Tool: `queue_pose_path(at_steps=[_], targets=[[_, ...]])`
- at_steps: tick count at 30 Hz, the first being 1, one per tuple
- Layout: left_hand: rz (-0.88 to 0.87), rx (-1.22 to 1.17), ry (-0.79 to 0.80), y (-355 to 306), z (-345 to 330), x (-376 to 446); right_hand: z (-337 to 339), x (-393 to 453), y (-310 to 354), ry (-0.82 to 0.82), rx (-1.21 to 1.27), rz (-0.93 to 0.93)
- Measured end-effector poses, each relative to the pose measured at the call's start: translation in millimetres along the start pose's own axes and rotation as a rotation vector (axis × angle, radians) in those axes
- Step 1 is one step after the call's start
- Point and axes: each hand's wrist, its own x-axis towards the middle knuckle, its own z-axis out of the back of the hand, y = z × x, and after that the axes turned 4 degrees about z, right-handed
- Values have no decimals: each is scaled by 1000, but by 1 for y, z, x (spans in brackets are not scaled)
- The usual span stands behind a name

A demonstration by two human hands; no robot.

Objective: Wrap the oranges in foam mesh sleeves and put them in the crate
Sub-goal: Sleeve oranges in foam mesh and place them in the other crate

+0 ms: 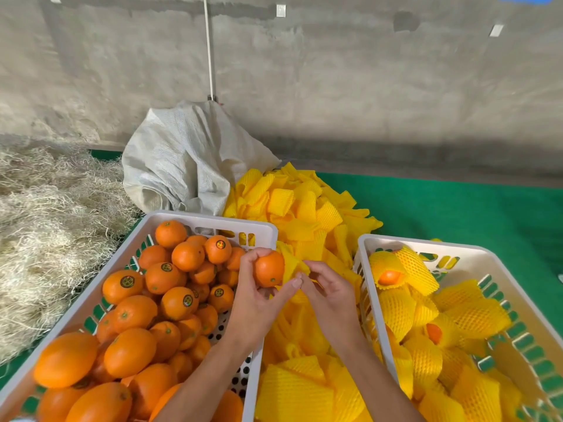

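Supply crate: a white plastic crate [91,303] at the person's left holds bare, stickered oranges.
Receiving crate: a second white crate [499,269] at the right holds oranges already sleeved in yellow mesh.
Sleeve pile: loose foam sleeves [304,208] lie heaped between the crates on the green table.
Left hand [259,300]: its grip is closed around one bare orange [269,268], held above the pile.
Right hand [326,292]: its grip pinches the edge of a yellow sleeve [291,263] touching the orange.
Technique: spreading the sleeve mouth wide before pushing the fruit in would likely avoid tearing.
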Motion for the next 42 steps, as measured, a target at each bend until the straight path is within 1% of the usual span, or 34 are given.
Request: queue_pose_path(at_steps=[2, 3, 4, 7, 8, 10, 13, 14, 16, 19, 21, 23, 24, 27, 29, 32, 36, 39, 42], targets=[[0, -28, -57, 0, 1, 2, -1, 0, -1, 8, 2, -24], [8, -50, -78, 0, 1, 4, -3, 0, -2, -5, 53, -65], [14, -71, -93, 1, 2, 6, -4, 1, -2, -23, 174, -140], [47, -141, -141, 1, 5, 12, -4, 8, 4, -45, 712, -455], [91, -202, -165, 0, 5, 13, -3, 9, 6, -46, 811, -536], [209, -313, -202, -1, 8, 16, -6, 9, 9, -28, 871, -646], [316, -342, -185, -1, 11, 19, -9, 10, 11, 11, 779, -719], [342, -340, -158, -2, 11, 19, -7, 12, 12, 14, 744, -722], [374, -328, -51, -7, 12, 19, 1, 15, 13, -4, 703, -717], [414, -237, 135, -18, 13, 16, 9, 16, 12, -54, 788, -758], [418, -165, 188, -21, 11, 14, 8, 16, 9, -90, 843, -772], [383, -152, 187, -26, 10, 12, 6, 17, 5, -138, 848, -732], [372, -186, 163, -28, 9, 13, 6, 18, 4, -166, 847, -700], [452, -432, 28, -28, 10, 16, 10, 19, -2, -265, 834, -606], [420, -480, -34, -25, 12, 17, 13, 20, -5, -318, 764, -532], [293, -349, -28, -24, 12, 15, 14, 19, -8, -367, 609, -457], [174, -91, 36, -23, 12, 7, 9, 13, -11, -323, 451, -455], [175, -92, 92, -18, 4, 3, 3, 10, -12, -285, 294, -481], [188, -93, 104, -15, 0, 1, 1, 10, -9, -272, 319, -506]])
